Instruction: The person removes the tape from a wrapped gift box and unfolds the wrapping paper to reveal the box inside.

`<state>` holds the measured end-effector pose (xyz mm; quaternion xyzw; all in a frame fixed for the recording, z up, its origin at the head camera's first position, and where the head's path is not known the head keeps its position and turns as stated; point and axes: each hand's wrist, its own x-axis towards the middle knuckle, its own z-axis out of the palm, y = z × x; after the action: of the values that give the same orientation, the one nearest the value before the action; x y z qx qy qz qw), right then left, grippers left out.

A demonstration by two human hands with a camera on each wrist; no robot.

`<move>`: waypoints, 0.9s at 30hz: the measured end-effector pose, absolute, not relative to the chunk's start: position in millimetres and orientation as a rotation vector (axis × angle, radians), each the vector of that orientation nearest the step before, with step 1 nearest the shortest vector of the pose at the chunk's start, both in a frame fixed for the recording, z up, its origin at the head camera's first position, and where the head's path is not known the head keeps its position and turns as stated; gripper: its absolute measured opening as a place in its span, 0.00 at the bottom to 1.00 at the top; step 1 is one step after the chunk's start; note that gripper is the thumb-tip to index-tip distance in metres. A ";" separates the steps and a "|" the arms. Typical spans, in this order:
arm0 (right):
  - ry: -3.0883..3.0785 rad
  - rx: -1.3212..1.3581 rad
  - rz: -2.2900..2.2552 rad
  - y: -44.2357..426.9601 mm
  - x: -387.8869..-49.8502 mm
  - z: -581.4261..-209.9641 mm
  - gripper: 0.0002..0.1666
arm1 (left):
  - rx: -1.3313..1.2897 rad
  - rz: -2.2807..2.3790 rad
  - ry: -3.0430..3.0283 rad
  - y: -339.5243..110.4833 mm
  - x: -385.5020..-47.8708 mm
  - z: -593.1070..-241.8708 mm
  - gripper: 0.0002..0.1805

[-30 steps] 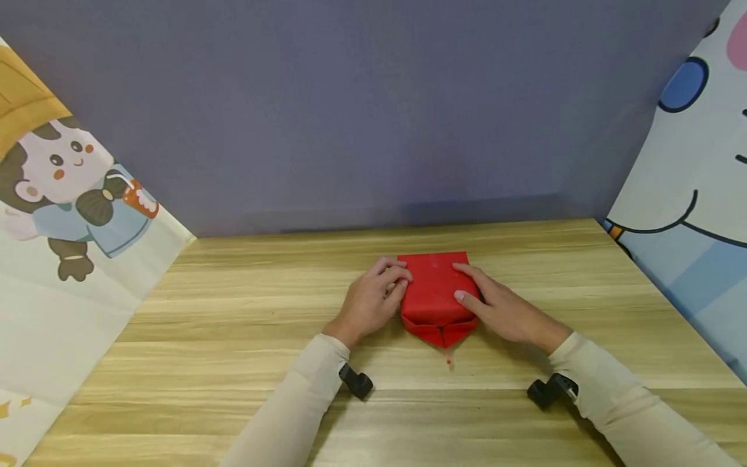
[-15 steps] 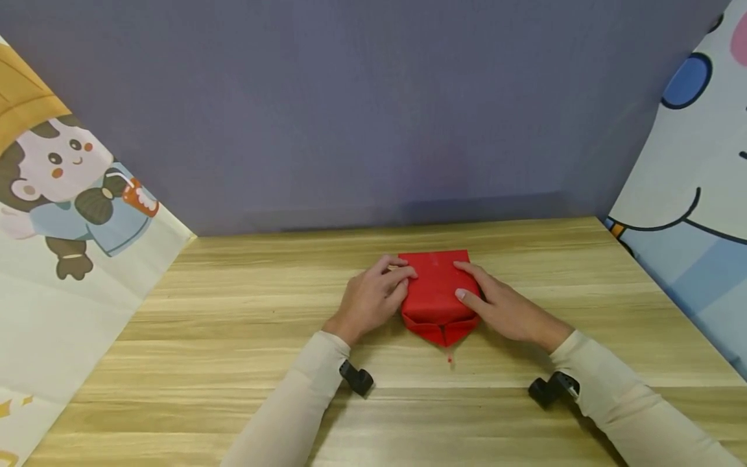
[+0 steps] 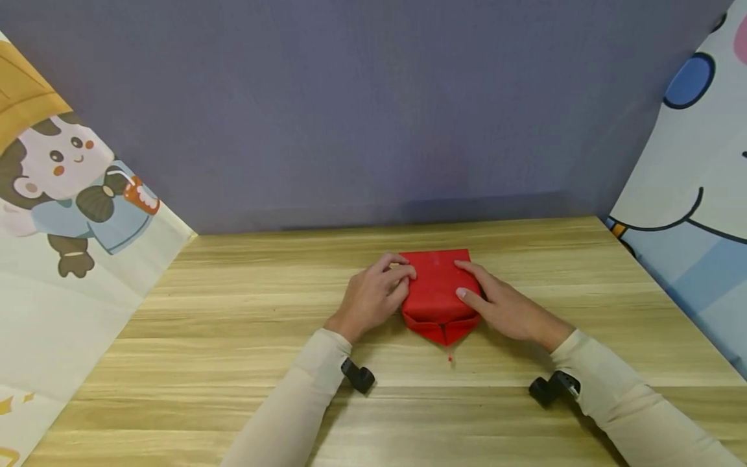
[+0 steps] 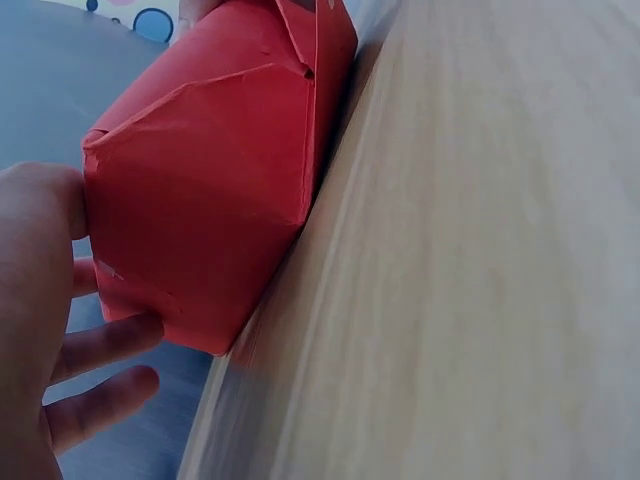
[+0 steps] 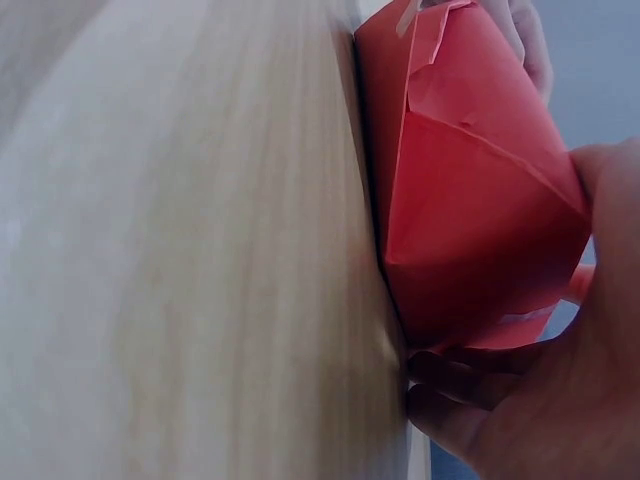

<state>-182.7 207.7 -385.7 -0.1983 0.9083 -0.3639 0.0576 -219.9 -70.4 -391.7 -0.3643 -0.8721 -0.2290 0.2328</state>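
A red paper-wrapped package lies on the wooden table, a folded, pointed flap at its near end. At its left side, my left hand touches the top edge with its bent index finger. In the left wrist view, one fingertip meets the package's red side and other fingers spread loosely below. My right hand rests on the right side, thumb and index finger extended over the top. Its lower fingers lie by the package's far bottom corner in the right wrist view. What is inside the paper is hidden.
The wooden table runs back to a grey-purple panel. Cartoon-printed panels stand left and right. A tiny red bit shows just in front of the package's point. Black wrist cameras are strapped to both sleeves.
The left index finger has slid slightly inward over the package's top edge. Otherwise both hands and the package stay almost still; the view shifts a little.
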 end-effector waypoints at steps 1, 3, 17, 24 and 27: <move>2.752 -0.602 -1.103 207.6 -183.1 -385.8 0.41 | -0.999 -0.653 -2.394 -70.8 -220.0 -391.8 0.11; 2.752 -0.605 -1.101 207.4 -184.0 -386.3 0.41 | -0.991 -0.706 -2.397 -71.7 -219.8 -392.1 0.10; 2.750 -0.600 -1.080 208.6 -181.3 -385.6 0.41 | -0.978 -0.733 -2.443 -70.3 -216.2 -392.6 0.17; 2.761 -0.603 -1.082 207.7 -181.4 -385.7 0.40 | -0.984 -0.675 -2.417 -70.7 -216.3 -391.5 0.13; 2.761 -0.598 -1.081 207.4 -181.1 -385.0 0.40 | -0.994 -0.672 -2.396 -71.5 -217.3 -390.7 0.11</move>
<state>-181.1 207.4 -385.0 -0.1975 0.9112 -0.3567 0.0585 -217.3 -71.5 -390.7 -0.3612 -0.8704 -0.2440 0.2290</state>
